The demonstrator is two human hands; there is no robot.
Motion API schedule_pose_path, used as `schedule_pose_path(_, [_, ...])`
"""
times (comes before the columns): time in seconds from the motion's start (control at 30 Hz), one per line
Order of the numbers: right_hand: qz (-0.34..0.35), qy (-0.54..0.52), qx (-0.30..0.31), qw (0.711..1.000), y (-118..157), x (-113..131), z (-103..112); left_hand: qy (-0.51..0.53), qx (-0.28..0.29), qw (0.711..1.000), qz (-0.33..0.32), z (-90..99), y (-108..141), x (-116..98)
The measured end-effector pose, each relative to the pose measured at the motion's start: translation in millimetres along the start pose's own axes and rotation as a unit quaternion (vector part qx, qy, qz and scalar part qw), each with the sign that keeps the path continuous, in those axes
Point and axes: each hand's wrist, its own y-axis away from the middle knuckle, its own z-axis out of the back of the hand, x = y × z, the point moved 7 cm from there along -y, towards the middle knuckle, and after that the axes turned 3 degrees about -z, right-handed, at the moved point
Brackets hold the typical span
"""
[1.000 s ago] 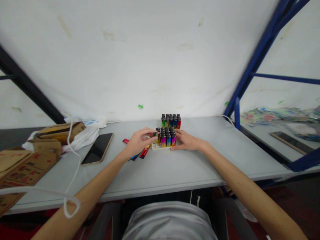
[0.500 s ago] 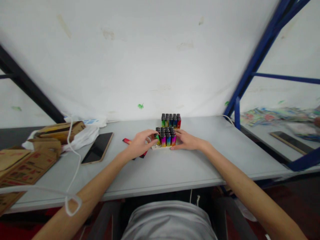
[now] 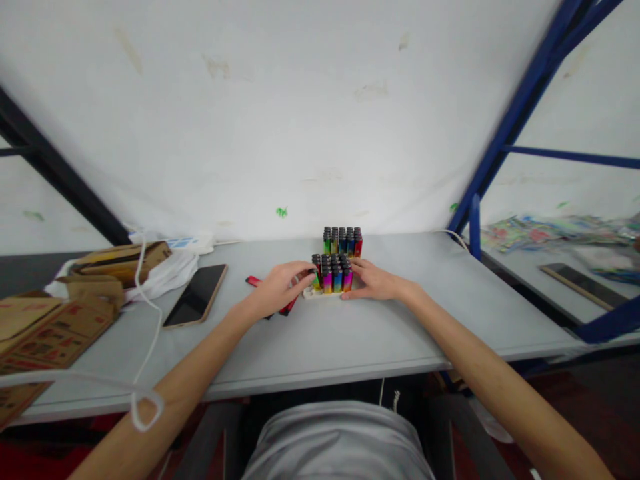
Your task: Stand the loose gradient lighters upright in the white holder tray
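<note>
Upright lighters (image 3: pixel 332 277) in bright colours with black tops stand in rows in a low white tray (image 3: pixel 314 293) on the table. My left hand (image 3: pixel 281 288) pinches a green lighter (image 3: pixel 316 280) at the tray's left end. On the right, my right hand (image 3: pixel 374 280) steadies the tray, its thumb at the front corner and its fingers curled round the side. Loose red lighters (image 3: pixel 289 307) lie beside and partly under my left hand. Behind the tray stands a second block of lighters (image 3: pixel 355 244).
To the left lie a phone (image 3: pixel 196 295), a white plastic bag (image 3: pixel 173 275) and opened cardboard boxes (image 3: pixel 75 327). A white cable (image 3: pixel 156 317) hangs in front of them. The blue metal frame (image 3: pixel 493 147) rises at right; beyond it are another phone (image 3: pixel 580 283) and colourful packets (image 3: pixel 540 233).
My left fingers have shifted slightly at the green lighter, which now stands closer against the row. The right hand and the tray have stayed in place.
</note>
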Motion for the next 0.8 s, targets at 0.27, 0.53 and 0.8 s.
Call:
schedule_pose_path(0.27, [-0.007,0.001,0.000,1.000,0.3,-2.9,-1.0,0.006,-0.051,0.998,0.029,21.6,3.4,1.5])
schedule_pose_path(0.53, [-0.011,0.005,0.004,1.000,1.1,-5.9,-2.5,-0.160,0.052,0.978,0.126,64.3,29.7,75.9])
schedule_pose_path(0.8, [-0.018,0.008,0.005,1.000,1.6,-7.1,-2.3,-0.127,0.142,0.970,0.153,66.0,45.8,97.7])
